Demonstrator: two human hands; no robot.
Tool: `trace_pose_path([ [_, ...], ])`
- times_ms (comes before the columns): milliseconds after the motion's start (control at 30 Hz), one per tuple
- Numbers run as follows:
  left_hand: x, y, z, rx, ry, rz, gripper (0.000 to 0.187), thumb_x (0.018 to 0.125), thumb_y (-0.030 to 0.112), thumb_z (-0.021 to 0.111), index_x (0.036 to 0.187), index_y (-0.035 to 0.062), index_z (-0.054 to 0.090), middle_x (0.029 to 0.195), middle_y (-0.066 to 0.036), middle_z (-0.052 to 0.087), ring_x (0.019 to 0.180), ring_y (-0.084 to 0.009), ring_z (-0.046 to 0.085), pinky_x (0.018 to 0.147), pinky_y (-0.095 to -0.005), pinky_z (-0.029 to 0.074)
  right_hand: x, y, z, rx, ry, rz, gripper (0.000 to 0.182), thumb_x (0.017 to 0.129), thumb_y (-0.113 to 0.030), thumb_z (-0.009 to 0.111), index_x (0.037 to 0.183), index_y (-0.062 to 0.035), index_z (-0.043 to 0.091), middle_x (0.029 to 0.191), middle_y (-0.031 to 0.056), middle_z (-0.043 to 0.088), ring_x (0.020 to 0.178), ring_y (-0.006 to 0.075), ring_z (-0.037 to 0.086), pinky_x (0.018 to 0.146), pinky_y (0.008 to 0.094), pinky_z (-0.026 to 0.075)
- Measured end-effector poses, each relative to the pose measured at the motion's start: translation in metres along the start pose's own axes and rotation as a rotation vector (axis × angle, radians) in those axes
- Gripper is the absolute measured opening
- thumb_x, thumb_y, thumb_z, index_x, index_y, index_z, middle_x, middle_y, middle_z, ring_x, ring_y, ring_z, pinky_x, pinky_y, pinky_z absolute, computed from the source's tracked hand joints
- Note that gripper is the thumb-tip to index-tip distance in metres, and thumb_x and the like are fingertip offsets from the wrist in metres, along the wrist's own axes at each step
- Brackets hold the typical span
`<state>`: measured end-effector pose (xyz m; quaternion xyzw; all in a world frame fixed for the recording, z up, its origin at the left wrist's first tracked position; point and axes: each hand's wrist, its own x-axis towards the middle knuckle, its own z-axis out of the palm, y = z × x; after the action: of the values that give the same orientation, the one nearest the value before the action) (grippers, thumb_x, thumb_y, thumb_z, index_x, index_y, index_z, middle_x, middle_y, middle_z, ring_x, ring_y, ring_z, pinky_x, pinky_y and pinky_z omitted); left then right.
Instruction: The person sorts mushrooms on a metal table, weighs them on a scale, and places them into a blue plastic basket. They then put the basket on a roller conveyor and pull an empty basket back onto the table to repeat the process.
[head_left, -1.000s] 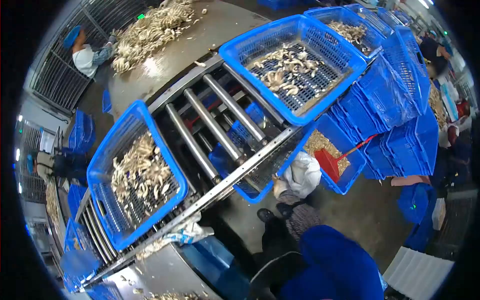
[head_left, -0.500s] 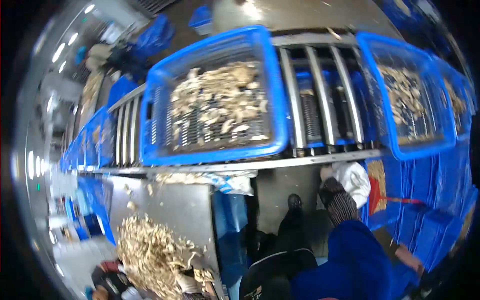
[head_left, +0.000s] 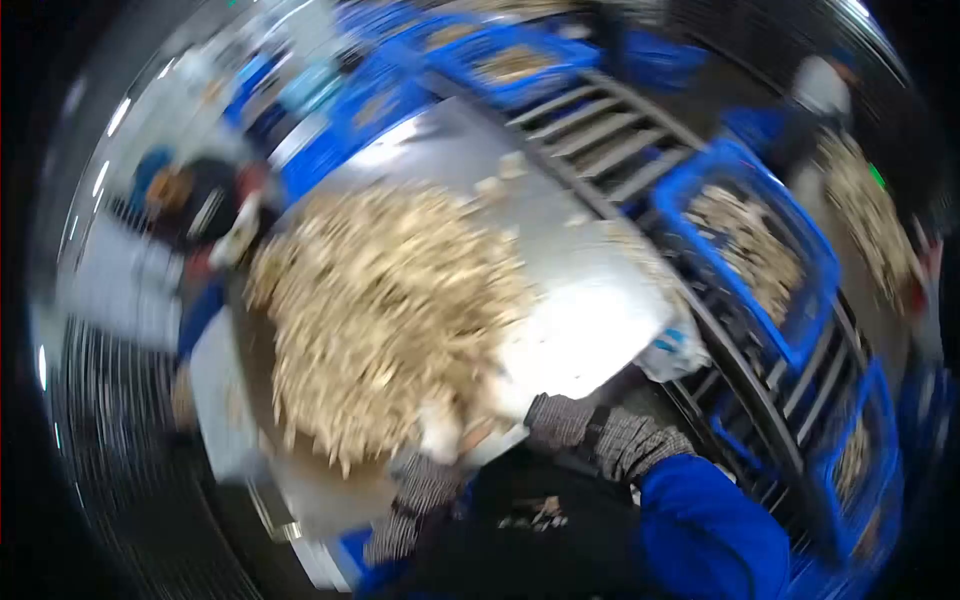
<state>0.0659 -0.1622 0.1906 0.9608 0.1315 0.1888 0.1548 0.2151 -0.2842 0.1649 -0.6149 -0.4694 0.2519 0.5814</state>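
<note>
A large heap of pale, elongated pieces [head_left: 390,310], mushrooms by their look, lies on a metal table [head_left: 590,320]. My left hand [head_left: 440,428], in a white glove with a grey knitted cuff, touches the near edge of the heap. My right hand [head_left: 508,397], in a white glove too, is close beside it at the heap's right edge, low over the bare metal. Motion blur and glare smear the fingers of both hands, and whether either holds any pieces is not visible.
On the right, a roller conveyor [head_left: 610,150] carries blue crates [head_left: 825,270] with similar pieces inside. Across the table at left stands another person [head_left: 205,205], a gloved hand near the heap. A further person [head_left: 825,90] is beyond the conveyor. A white plastic bag [head_left: 675,352] hangs at the table's corner.
The view has swung left from the conveyor onto the table. My right hand has moved from beside the conveyor to the heap's near edge, close to my left hand.
</note>
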Motion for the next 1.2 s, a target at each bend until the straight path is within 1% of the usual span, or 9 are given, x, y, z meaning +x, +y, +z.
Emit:
trace_pose_path([
  [167, 0.028, -0.049, -0.062, -1.948, 0.519, -0.942, 0.033, 0.094, 0.006, 0.052, 0.127, 0.0012, 0.050, 0.105, -0.008, 0.063, 0.087, -0.0180, 0.062, 0.071, -0.0268, 0.052, 0.095, -0.108, 0.074, -0.077, 0.024, 0.009, 0.033, 0.094, -0.005, 0.053, 0.126, -0.0001, 0.054, 0.115, 0.0175, 0.063, 0.099, 0.0240, 0.062, 0.087, 0.0361, 0.051],
  [300, 0.025, -0.070, -0.120, -2.220, 0.729, -0.895, 0.037, 0.093, 0.018, 0.059, 0.126, 0.0027, 0.053, 0.107, -0.009, 0.064, 0.090, -0.0187, 0.064, 0.070, -0.0325, 0.056, 0.120, -0.070, 0.099, -0.103, -0.042, 0.136, 0.035, 0.095, -0.009, 0.055, 0.130, -0.0047, 0.054, 0.125, 0.0129, 0.059, 0.103, 0.0212, 0.060, 0.091, 0.0311, 0.047],
  [700, 0.000, -0.119, -0.096, -1.491, 0.385, -1.371, 0.046, 0.104, 0.036, 0.034, 0.139, 0.0081, 0.042, 0.138, -0.009, 0.047, 0.126, -0.0214, 0.045, 0.108, -0.0423, 0.036, 0.163, -0.042, 0.147, 0.445, -0.136, 0.437, 0.028, 0.090, -0.010, 0.064, 0.114, 0.0028, 0.062, 0.102, 0.0141, 0.069, 0.090, 0.0208, 0.066, 0.078, 0.0302, 0.054],
  [767, -0.028, -0.145, -0.054, -1.319, 0.457, -0.811, 0.071, 0.093, 0.053, 0.052, 0.143, 0.0044, 0.037, 0.144, -0.018, 0.041, 0.133, -0.0281, 0.039, 0.110, -0.0434, 0.034, 0.166, -0.036, 0.153, 0.340, -0.255, 0.312, 0.026, 0.091, -0.008, 0.062, 0.115, 0.0027, 0.061, 0.102, 0.0151, 0.069, 0.093, 0.0221, 0.067, 0.080, 0.0315, 0.054],
  [833, -0.014, -0.141, -0.090, -1.353, 0.551, -1.030, 0.037, 0.102, 0.028, 0.044, 0.130, 0.0042, 0.048, 0.131, -0.009, 0.050, 0.119, -0.0218, 0.049, 0.107, -0.0444, 0.038, 0.178, -0.018, 0.147, 0.800, -0.243, 0.900, 0.033, 0.098, -0.004, 0.043, 0.129, 0.0000, 0.055, 0.110, 0.0198, 0.065, 0.094, 0.0248, 0.065, 0.090, 0.0355, 0.052],
  [900, -0.009, -0.138, -0.113, -1.541, 0.791, -1.087, 0.043, 0.092, 0.008, 0.048, 0.134, 0.0032, 0.039, 0.133, -0.013, 0.049, 0.112, -0.0223, 0.055, 0.095, -0.0373, 0.048, 0.179, 0.006, 0.166, 0.169, -0.312, 0.016, 0.027, 0.099, -0.011, 0.048, 0.121, 0.0007, 0.058, 0.105, 0.0196, 0.065, 0.088, 0.0229, 0.066, 0.081, 0.0339, 0.055],
  [1000, -0.009, -0.147, -0.092, -1.562, 0.887, -1.076, 0.080, 0.080, -0.015, 0.048, 0.151, 0.0045, 0.016, 0.135, -0.020, 0.050, 0.107, -0.0244, 0.061, 0.080, -0.0294, 0.058, 0.184, -0.005, 0.176, 0.355, -0.231, 0.783, 0.041, 0.087, -0.015, 0.068, 0.118, 0.0052, 0.052, 0.102, 0.0153, 0.064, 0.093, 0.0223, 0.063, 0.087, 0.0316, 0.051],
  [1067, -0.004, -0.138, -0.092, -1.420, 0.604, -1.239, 0.080, 0.077, -0.022, 0.048, 0.148, 0.0007, 0.019, 0.133, -0.025, 0.047, 0.105, -0.0262, 0.062, 0.081, -0.0287, 0.058, 0.189, -0.061, 0.180, 0.417, -0.134, 0.776, 0.049, 0.086, -0.022, 0.071, 0.121, 0.0059, 0.049, 0.106, 0.0169, 0.063, 0.090, 0.0209, 0.063, 0.081, 0.0321, 0.054],
  [1200, 0.006, -0.135, -0.134, -1.583, 1.060, -1.400, 0.073, 0.080, -0.015, 0.055, 0.145, -0.0032, 0.024, 0.137, -0.023, 0.045, 0.110, -0.0267, 0.060, 0.092, -0.0316, 0.054, 0.194, 0.004, 0.177, 0.436, -0.213, 0.592, 0.033, 0.091, -0.018, 0.065, 0.113, 0.0034, 0.054, 0.098, 0.0163, 0.067, 0.094, 0.0196, 0.064, 0.085, 0.0307, 0.053],
])
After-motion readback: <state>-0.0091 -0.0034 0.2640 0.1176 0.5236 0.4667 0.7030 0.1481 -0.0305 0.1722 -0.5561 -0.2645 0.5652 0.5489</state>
